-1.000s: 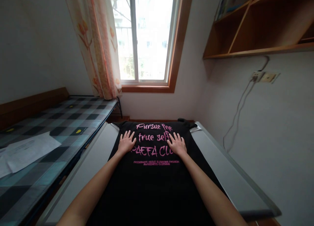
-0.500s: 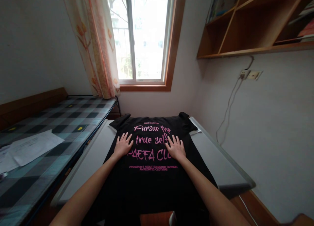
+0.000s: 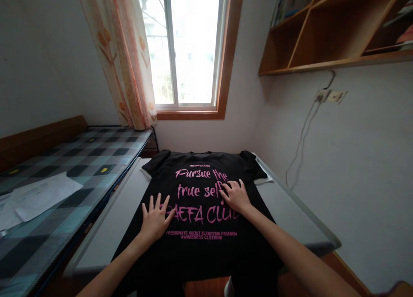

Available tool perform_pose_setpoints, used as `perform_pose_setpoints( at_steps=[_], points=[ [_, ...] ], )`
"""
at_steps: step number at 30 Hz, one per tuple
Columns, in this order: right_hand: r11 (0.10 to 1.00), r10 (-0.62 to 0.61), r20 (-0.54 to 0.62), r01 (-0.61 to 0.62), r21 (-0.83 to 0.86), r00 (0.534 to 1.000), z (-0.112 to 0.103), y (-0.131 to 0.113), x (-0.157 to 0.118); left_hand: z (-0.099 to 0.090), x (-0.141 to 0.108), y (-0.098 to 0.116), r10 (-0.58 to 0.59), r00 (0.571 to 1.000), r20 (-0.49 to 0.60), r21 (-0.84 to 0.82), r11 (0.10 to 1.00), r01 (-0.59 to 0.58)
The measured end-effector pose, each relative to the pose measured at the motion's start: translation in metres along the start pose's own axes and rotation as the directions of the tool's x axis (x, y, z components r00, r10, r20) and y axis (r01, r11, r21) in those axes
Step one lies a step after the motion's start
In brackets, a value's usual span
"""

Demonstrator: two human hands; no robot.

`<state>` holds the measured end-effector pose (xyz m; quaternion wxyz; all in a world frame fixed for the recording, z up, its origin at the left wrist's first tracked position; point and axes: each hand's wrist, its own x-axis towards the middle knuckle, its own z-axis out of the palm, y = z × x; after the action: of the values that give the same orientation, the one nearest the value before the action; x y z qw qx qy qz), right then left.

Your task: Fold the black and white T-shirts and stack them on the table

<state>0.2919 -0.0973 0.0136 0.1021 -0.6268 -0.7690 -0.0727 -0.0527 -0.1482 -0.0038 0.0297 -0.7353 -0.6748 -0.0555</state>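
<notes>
A black T-shirt [image 3: 200, 256] with pink lettering lies spread over a white table [image 3: 290, 211], its collar toward the window and its hem hanging over the near edge. My left hand [image 3: 155, 217] rests on the shirt's left side with the fingers spread, beside the large lettering. On the right side of the print, my right hand [image 3: 237, 196] lies on the fabric, fingers apart and slightly bent. Neither hand grips the cloth. Both short sleeves stick out at the far corners, and something white shows under each of them.
A bed with a checked sheet [image 3: 106, 153] runs along the left, with papers [image 3: 45, 196] on it. Ahead are a window [image 3: 193, 51] and a floral curtain [image 3: 125, 64]. A wooden shelf [image 3: 335, 34] hangs at the right above a wall socket [image 3: 331, 95] with dangling cords.
My left hand has moved back toward me and outward. The right hand has shifted slightly to the right. The shirt's print sits lower, and its sleeves lie flatter and wider.
</notes>
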Motion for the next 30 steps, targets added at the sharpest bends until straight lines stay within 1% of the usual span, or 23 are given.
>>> perform_pose_setpoints(
  at_steps=[2, 3, 4, 5, 7, 10, 13, 17, 20, 23, 25, 27, 30],
  points=[
    [0.983, -0.184, 0.027, 0.183, 0.025, 0.983, -0.004, 0.024, 0.018, 0.002, 0.000, -0.001, -0.013, 1.000, 0.011, -0.019, 1.000, 0.013],
    [0.967, -0.254, 0.055, 0.252, 0.042, 0.966, -0.004, 0.036, 0.027, 0.004, 0.002, -0.002, -0.012, 1.000, 0.011, -0.026, 1.000, 0.013],
    [0.954, -0.297, 0.084, 0.293, 0.056, 0.951, -0.003, 0.047, 0.035, 0.005, 0.004, -0.003, -0.010, 1.000, 0.013, -0.033, 0.999, 0.011],
    [0.947, -0.319, 0.115, 0.312, 0.070, 0.941, 0.000, 0.056, 0.043, 0.005, 0.006, -0.004, -0.007, 1.000, 0.017, -0.041, 0.999, 0.007],
    [0.949, -0.313, 0.168, 0.302, 0.089, 0.935, 0.008, 0.069, 0.054, 0.006, 0.011, -0.006, 0.003, 1.000, 0.022, -0.054, 0.999, -0.001],
    [0.962, -0.270, 0.214, 0.252, 0.108, 0.939, 0.019, 0.076, 0.065, 0.008, 0.023, -0.009, 0.021, 1.000, 0.010, -0.065, 0.998, -0.020],
    [0.975, -0.212, 0.236, 0.190, 0.112, 0.948, 0.023, 0.076, 0.074, 0.011, 0.047, -0.013, 0.047, 0.999, -0.002, -0.075, 0.996, -0.047],
    [0.991, -0.121, 0.230, 0.102, 0.091, 0.966, 0.023, 0.074, 0.082, 0.012, 0.093, -0.023, 0.129, 0.992, 0.014, -0.085, 0.988, -0.128],
    [0.997, -0.066, 0.222, 0.055, 0.059, 0.973, 0.024, 0.069, 0.078, 0.010, 0.129, -0.033, 0.229, 0.972, 0.043, -0.090, 0.970, -0.225],
    [0.999, -0.030, 0.195, 0.027, 0.017, 0.980, 0.026, 0.056, 0.064, 0.008, 0.159, -0.041, 0.333, 0.940, 0.076, -0.085, 0.941, -0.327],
    [1.000, -0.028, 0.172, 0.030, -0.008, 0.985, 0.026, 0.045, 0.052, 0.006, 0.172, -0.045, 0.390, 0.917, 0.079, -0.079, 0.920, -0.384],
    [0.999, -0.047, 0.157, 0.051, -0.019, 0.986, 0.026, 0.032, 0.040, 0.006, 0.180, -0.047, 0.429, 0.900, 0.073, -0.079, 0.902, -0.423],
    [0.998, -0.059, 0.154, 0.060, -0.003, 0.986, 0.023, 0.016, 0.025, 0.006, 0.181, -0.049, 0.442, 0.895, 0.065, -0.087, 0.896, -0.436]
  ],
)
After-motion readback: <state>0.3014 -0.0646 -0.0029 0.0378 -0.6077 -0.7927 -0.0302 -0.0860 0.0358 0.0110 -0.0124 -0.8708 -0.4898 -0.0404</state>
